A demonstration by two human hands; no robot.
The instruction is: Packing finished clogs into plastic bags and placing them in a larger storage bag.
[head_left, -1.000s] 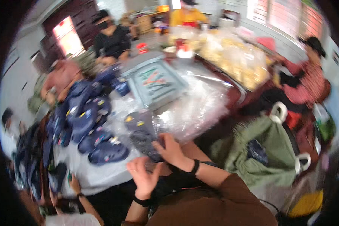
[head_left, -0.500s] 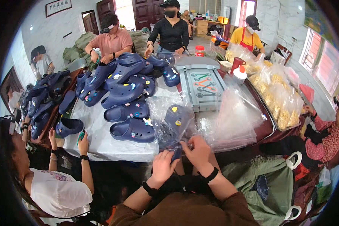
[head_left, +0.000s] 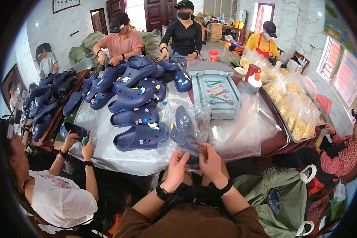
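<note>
A navy clog point(head_left: 182, 125), turned on its side, lies inside a clear plastic bag point(head_left: 201, 127) at the table's front edge. My left hand point(head_left: 176, 169) pinches the bag's near end at the left. With fingers closed, my right hand point(head_left: 212, 163) grips the same end a little to the right. Between them the clog's near end shows dark through the film. Just left of the bag sits another navy clog point(head_left: 141, 137) with small charms on it. To the right lies a stack of flat clear bags point(head_left: 242, 135).
A heap of navy clogs point(head_left: 133, 75) covers the table's left half. Beyond the bags stand a grey plastic case point(head_left: 214, 89), a white squeeze bottle point(head_left: 254, 80) and a tray of filled bags point(head_left: 297, 115). Several people work around the table. A green sack point(head_left: 273, 194) is at my right.
The bagged clog has turned from sole-down, charms showing, onto its side. My left hand has shifted slightly right, and both hands now pinch the bag's near end.
</note>
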